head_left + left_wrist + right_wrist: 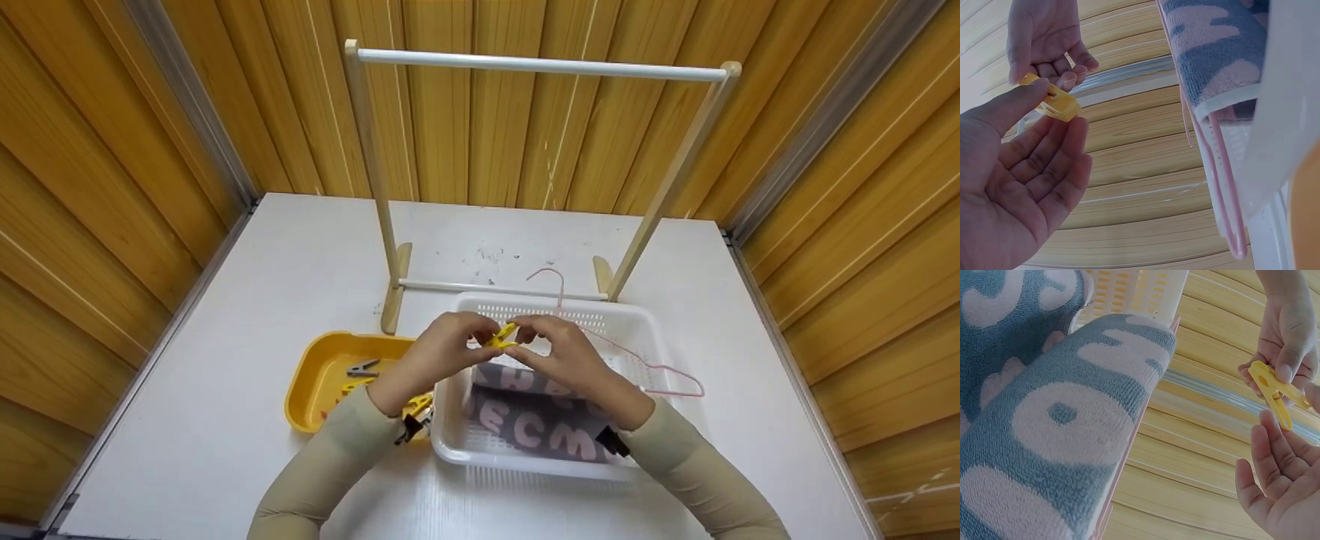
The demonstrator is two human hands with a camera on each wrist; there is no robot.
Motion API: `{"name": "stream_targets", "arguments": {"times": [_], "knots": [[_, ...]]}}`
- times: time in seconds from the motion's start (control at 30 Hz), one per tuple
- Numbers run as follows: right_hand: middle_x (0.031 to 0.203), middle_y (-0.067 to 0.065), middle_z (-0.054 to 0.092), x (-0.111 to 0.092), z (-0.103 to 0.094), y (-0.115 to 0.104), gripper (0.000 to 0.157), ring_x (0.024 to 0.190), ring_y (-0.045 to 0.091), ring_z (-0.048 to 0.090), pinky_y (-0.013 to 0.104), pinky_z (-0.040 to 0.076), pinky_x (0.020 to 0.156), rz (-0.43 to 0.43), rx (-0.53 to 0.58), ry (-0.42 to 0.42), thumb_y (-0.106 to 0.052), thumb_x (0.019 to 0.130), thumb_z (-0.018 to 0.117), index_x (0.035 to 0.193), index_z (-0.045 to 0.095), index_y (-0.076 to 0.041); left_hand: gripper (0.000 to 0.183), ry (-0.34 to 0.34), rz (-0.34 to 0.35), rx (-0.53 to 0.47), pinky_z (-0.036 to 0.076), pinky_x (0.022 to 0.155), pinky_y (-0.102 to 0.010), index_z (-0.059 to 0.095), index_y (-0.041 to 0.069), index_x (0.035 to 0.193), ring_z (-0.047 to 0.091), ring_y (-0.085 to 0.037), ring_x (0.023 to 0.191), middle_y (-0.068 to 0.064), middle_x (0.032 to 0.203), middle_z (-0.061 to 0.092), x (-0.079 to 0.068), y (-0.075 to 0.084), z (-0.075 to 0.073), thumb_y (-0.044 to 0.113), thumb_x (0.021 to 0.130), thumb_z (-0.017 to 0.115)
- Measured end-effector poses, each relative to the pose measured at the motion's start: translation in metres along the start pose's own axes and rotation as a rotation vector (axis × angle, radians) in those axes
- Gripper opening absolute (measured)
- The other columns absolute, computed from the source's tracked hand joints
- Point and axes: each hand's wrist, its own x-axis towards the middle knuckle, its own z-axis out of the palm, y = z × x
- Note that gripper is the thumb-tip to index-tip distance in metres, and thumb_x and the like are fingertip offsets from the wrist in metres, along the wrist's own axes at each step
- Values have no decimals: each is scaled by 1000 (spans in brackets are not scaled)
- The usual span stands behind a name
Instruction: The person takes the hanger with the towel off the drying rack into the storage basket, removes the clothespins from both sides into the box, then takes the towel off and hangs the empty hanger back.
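Observation:
Both hands hold one yellow clothespin [501,336] above a white basket. My left hand [454,337] pinches one end between thumb and fingers. At the other end, my right hand [559,349] has its thumb and a fingertip on the clothespin's two spread legs, as the right wrist view shows. Below the hands, a grey-blue towel [525,431] with pink letters lies in the white basket [551,471]. A pink hanger [679,394] rests there too, its hook [561,281] pointing up; in the left wrist view the towel lies against the hanger's bar [1223,185].
A yellow tray [296,397] left of the basket holds a grey clothespin [363,368] and several yellow ones, partly hidden by my left forearm. Behind stands a wooden rack with a white top rail [540,64]. Wood-patterned walls [487,135] enclose the white table [225,322].

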Motion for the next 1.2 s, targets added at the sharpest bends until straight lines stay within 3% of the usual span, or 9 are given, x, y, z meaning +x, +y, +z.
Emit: {"name": "stream_targets", "arguments": {"times": [0.2, 0.6, 0.97, 1.2], "knots": [[97, 10, 77, -2, -3, 1, 42, 89, 26, 71, 42, 58, 85, 18, -11, -16, -16, 90, 78, 127, 68, 1, 22, -3, 11, 38, 61, 87, -42, 73, -2, 109, 73, -28, 91, -16, 101, 76, -2, -2, -14, 11, 91, 76], [98, 13, 76, -8, -6, 12, 34, 89, 28, 71, 44, 58, 83, 30, -6, -14, -13, 91, 76, 120, 70, 1, 20, -33, -5, 98, 60, 86, -41, 72, -1, 106, 69, -27, 90, -15, 101, 75, -17, -24, -41, 9, 90, 77], [97, 10, 76, -14, -6, 21, 26, 89, 26, 70, 43, 58, 85, 68, -13, -12, -13, 93, 74, 116, 72, 0, 19, -181, -135, 178, 60, 86, -44, 72, 0, 106, 69, -29, 93, -14, 100, 75, -31, -60, -52, 5, 88, 77], [96, 12, 76, -14, -8, 23, 26, 88, 27, 71, 45, 58, 83, 47, -9, -10, -11, 92, 74, 114, 72, 2, 18, -317, -283, 248, 61, 90, -44, 75, 3, 106, 69, -26, 91, -13, 102, 76, -32, -75, -54, 3, 88, 76]]}}
